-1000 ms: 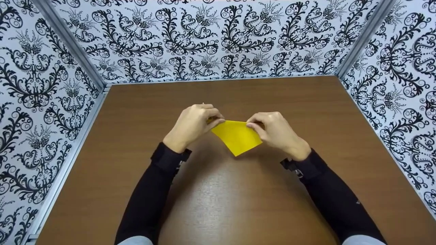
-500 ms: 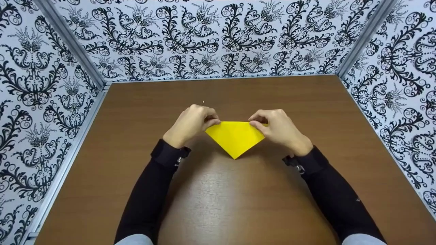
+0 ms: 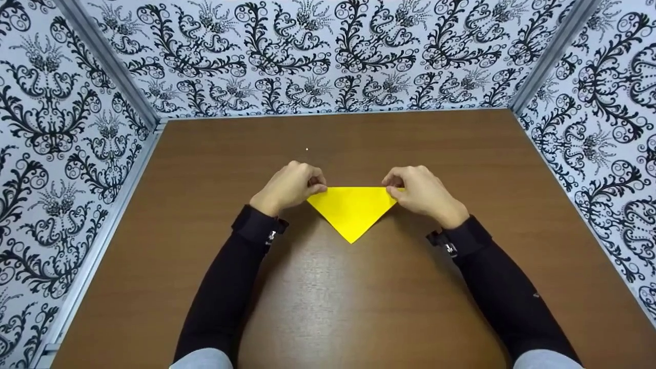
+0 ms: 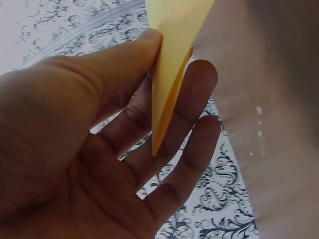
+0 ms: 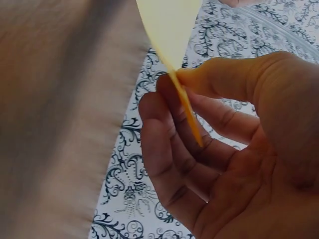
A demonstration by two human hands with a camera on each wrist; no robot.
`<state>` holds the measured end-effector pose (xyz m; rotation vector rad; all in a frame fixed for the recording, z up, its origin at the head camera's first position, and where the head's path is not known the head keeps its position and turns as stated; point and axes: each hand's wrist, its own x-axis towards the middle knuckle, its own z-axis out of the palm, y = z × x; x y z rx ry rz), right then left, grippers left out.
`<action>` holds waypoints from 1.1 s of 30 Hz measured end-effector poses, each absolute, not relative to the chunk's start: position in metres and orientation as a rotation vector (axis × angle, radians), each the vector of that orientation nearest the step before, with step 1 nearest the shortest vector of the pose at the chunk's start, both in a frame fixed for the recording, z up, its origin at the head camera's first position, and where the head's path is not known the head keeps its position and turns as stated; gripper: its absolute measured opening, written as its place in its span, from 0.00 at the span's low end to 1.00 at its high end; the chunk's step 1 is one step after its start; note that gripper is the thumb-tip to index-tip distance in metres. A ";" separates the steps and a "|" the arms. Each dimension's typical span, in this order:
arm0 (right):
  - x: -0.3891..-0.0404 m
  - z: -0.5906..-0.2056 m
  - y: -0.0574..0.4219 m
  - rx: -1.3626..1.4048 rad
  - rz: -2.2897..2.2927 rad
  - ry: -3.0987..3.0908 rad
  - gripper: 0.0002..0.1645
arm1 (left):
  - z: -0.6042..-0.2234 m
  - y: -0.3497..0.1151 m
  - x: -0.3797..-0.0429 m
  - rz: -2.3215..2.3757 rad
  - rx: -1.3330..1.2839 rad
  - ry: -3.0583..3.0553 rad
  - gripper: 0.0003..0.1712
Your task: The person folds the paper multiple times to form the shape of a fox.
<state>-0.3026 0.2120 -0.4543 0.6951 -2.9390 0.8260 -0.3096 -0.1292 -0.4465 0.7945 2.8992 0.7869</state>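
A yellow sheet of paper (image 3: 352, 211), folded into a triangle, shows its straight fold at the far side and its point toward the person. My left hand (image 3: 292, 185) pinches the left end of the fold between thumb and fingers. At the right end, my right hand (image 3: 423, 193) pinches the fold the same way. In the left wrist view the paper (image 4: 174, 64) narrows to a corner in front of the palm, its layers slightly parted. The right wrist view has the paper's corner (image 5: 187, 102) reaching past the thumb and index finger.
The brown wooden table (image 3: 328, 307) lies under the hands. Patterned white-and-black walls (image 3: 328, 56) with grey metal posts enclose its back and sides. A tiny white speck (image 3: 307, 149) is on the table beyond the left hand.
The paper has gone from tilted and skewed to an even triangle facing the person. The hands have moved slightly apart along the fold, still pinching it.
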 end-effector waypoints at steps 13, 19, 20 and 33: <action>-0.305 -0.474 0.215 0.648 0.640 -3.038 0.13 | -0.467 -0.136 -0.319 0.688 0.737 2.837 0.06; -0.305 -0.480 0.214 0.650 0.576 -3.067 0.13 | -0.467 -0.136 -0.321 0.662 0.712 2.830 0.06; -0.305 -0.481 0.213 0.651 0.568 -3.066 0.13 | -0.467 -0.136 -0.320 0.658 0.705 2.834 0.06; -0.307 -0.482 0.215 0.604 0.523 -3.070 0.13 | -0.462 -0.131 -0.316 0.613 0.694 2.885 0.07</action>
